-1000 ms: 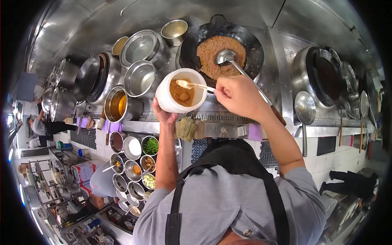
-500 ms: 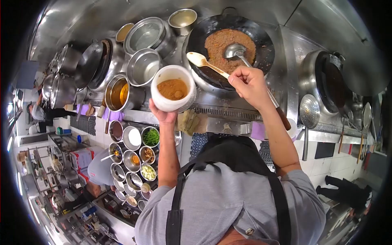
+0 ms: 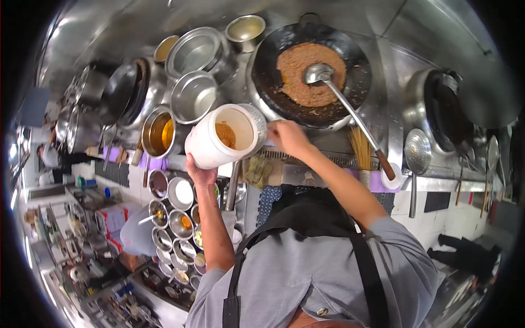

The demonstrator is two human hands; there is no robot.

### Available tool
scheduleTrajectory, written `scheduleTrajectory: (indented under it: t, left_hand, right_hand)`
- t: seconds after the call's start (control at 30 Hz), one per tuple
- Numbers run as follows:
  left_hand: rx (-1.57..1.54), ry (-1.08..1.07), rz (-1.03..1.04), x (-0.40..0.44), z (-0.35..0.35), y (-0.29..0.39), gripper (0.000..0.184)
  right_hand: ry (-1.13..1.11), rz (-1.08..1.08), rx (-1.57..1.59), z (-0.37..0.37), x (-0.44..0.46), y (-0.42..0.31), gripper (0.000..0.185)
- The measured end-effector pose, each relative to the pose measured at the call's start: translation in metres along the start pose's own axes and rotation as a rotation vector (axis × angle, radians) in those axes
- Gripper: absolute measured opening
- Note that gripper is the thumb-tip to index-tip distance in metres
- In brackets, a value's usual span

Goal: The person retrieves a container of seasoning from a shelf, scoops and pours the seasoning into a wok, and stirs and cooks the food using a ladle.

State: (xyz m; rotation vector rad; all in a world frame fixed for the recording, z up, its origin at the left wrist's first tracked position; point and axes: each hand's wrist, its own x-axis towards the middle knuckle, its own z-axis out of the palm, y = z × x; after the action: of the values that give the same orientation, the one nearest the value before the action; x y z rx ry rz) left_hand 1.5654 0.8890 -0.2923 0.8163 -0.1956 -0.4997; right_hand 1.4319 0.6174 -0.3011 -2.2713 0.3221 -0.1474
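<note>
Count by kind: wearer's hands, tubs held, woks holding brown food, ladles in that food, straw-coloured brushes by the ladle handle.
Hands: 2, left hand and right hand
Tubs: 1, white tub
Woks: 1, black wok
Ladles: 1, metal ladle
Brushes: 1, straw-coloured brush
Total: 6

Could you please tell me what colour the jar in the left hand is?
The jar is white, seen in the head view.
</note>
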Motion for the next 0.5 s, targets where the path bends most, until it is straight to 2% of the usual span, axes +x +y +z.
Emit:
scheduleTrajectory:
  t: [0.07,0.13,0.2,0.3,0.4,0.43,0.5]
  left_hand:
    - [0.019,-0.091,-0.010,0.019,0.023,-0.001,0.097]
    - [0.030,-0.170,-0.013,0.042,0.053,-0.003,0.099]
    - [0.029,-0.215,-0.026,0.069,0.077,-0.009,0.099]
    - [0.053,-0.298,-0.012,0.120,0.105,-0.027,0.096]
    - [0.143,-0.328,-0.024,0.166,0.127,-0.043,0.093]
    - [0.163,-0.373,-0.020,0.183,0.128,-0.048,0.091]
    - [0.231,-0.395,-0.032,0.202,0.128,-0.057,0.090]
  right_hand:
    - [0.399,-0.039,-0.144,-0.071,-0.050,-0.007,0.028]
    - [0.371,0.117,-0.598,-0.140,-0.094,0.005,0.045]
    - [0.326,0.219,-0.804,-0.146,-0.137,0.070,0.060]
    - [0.138,0.540,-0.425,-0.146,-0.156,0.108,0.068]
    - [0.156,0.536,-0.052,-0.144,-0.177,0.088,0.068]
    - [0.301,0.337,-0.033,-0.130,-0.182,0.084,0.066]
    - [0.394,0.256,0.305,-0.116,-0.185,0.075,0.056]
